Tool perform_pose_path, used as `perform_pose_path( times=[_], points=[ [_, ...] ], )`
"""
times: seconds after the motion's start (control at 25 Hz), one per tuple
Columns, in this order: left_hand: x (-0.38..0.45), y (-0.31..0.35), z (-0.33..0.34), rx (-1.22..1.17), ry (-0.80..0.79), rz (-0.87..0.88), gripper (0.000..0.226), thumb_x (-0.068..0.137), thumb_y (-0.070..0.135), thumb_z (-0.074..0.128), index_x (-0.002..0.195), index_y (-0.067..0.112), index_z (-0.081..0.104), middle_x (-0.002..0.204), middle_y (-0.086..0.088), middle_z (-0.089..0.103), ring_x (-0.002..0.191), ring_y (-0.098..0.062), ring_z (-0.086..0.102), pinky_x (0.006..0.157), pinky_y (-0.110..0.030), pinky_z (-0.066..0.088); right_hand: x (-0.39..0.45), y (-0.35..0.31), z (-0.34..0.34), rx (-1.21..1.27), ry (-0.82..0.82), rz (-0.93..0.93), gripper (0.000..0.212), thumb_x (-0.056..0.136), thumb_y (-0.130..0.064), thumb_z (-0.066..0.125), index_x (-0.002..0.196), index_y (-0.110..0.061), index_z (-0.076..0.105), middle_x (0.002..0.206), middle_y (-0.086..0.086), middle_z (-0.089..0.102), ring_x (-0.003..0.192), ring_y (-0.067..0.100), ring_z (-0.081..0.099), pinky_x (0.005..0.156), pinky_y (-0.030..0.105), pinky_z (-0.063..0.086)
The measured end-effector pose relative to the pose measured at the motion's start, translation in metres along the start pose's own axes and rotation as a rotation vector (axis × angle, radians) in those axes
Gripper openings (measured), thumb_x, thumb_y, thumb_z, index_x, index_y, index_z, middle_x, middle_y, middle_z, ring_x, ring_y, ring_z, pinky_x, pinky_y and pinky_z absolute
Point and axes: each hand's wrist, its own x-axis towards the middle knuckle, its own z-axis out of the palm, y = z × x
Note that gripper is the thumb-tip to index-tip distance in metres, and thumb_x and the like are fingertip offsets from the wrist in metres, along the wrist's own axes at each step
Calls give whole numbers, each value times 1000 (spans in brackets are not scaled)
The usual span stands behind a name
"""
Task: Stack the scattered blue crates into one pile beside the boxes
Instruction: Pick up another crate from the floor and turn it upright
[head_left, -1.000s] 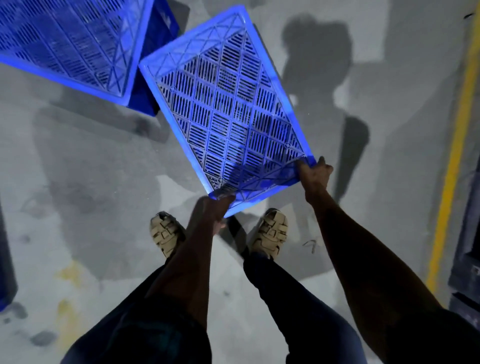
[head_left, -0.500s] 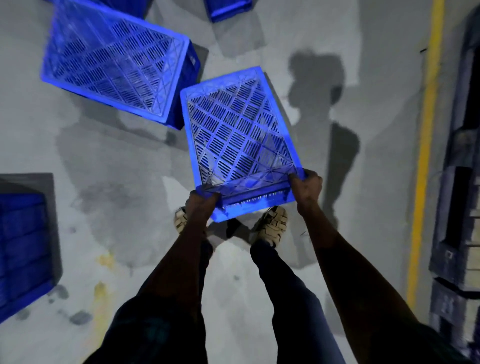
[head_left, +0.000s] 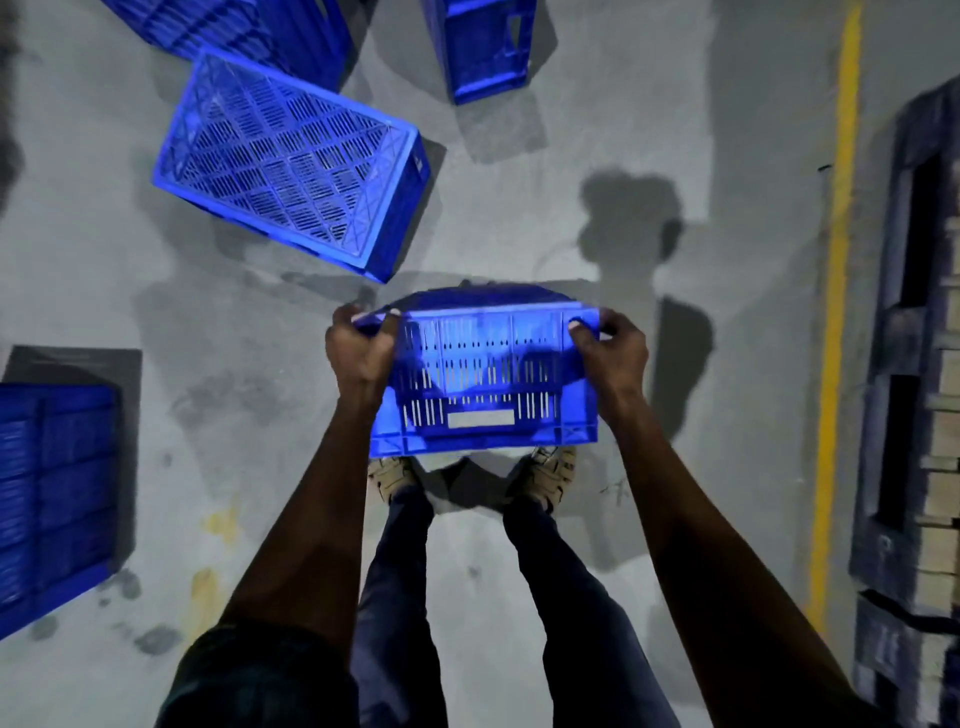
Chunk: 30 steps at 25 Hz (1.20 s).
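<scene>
I hold a blue slatted crate off the floor above my feet, its short end wall with the handle slot facing me. My left hand grips its upper left corner and my right hand grips the upper right corner. Another blue crate lies upturned on the grey floor ahead to the left. A third blue crate stands at the top centre, and a fourth sits at the left edge. More blue crate shows at the top left.
A yellow floor line runs along the right. Beyond it stand dark pallets with stacked boxes. My feet are right under the held crate. Bare grey concrete lies between the crates.
The held crate has been lifted and tipped, so its end wall now faces me instead of its slatted bottom. The view has pulled back, showing more crates and the boxes.
</scene>
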Motion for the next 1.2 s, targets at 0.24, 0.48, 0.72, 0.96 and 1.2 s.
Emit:
perform_pose_path(
  times=[0.24,0.48,0.72,0.96,1.2],
  points=[
    [3,-33,2,-45,-89,94,72,79,40,77,137,12,46,129,-11,60,116,-25,61,102,-40,49,10,8,7,10,31,-24,40,80,-23,67,119,-13,67,108,2,71,95,24,69,89,39,56],
    [-8,-47,5,24,-35,137,62,78,58,70,114,9,59,106,-8,66,97,-25,63,81,-44,55,-25,43,28,-287,11,-241,70,79,-23,67,144,-10,42,141,13,48,125,34,48,108,46,38],
    [-20,-60,6,-49,-76,83,65,85,51,71,130,8,54,120,-9,60,103,-19,59,79,-20,52,-54,15,82,-775,-85,-786,56,79,-28,66,132,-13,58,133,12,58,123,34,52,102,47,39],
    [-30,-73,-2,-77,-84,85,55,93,45,63,136,13,52,122,0,62,106,-16,57,89,-39,53,-40,3,114,-1018,-351,-705,40,86,-16,58,126,-10,56,119,13,64,113,29,56,106,45,26],
    [-29,-71,-15,-136,-108,135,50,95,41,59,136,15,52,124,2,62,111,-17,59,91,-41,54,-30,-29,113,-987,-403,-633,30,83,-29,66,111,-20,65,103,5,72,102,26,64,94,36,28]
  ],
)
